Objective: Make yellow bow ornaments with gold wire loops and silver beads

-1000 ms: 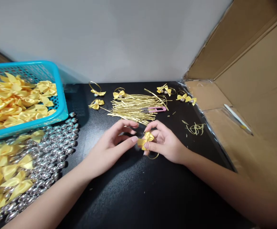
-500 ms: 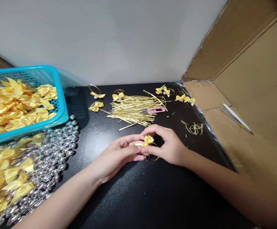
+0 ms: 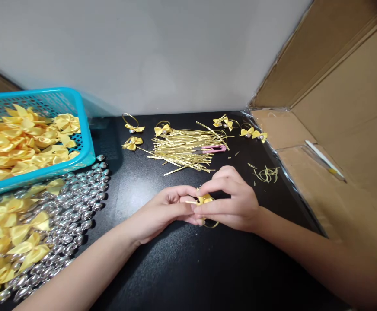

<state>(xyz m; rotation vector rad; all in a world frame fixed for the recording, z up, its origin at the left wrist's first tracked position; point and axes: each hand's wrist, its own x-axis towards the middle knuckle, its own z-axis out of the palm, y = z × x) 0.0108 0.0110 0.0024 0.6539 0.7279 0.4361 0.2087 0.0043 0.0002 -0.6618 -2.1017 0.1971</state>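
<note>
Between my hands, above the black table [image 3: 175, 268], is a small yellow ribbon bow [image 3: 204, 199] with a gold twist tie [image 3: 212, 224] looping below it. My left hand [image 3: 172, 205] pinches the bow from the left, thumb and fingers closed at its edge. From the right, my right hand [image 3: 232, 201] grips the bow with thumb and index finger, covering much of it. Just beyond the hands lies a pile of gold twist ties [image 3: 182, 149], with pink-handled thread snips [image 3: 213, 149] resting on its right part.
A blue basket [image 3: 86, 129] full of yellow bows stands at the left. Silver beads [image 3: 78, 203] spread before it, with loose bows [image 3: 29, 250] on top. Tied bows with beads [image 3: 133, 128] sit along the back. Twist-tie scraps [image 3: 266, 174] and a white-handled cutter [image 3: 324, 160] lie right.
My right hand has shifted its hold, its fingers now reaching further over the bow and hiding more of it. My left hand keeps its place.
</note>
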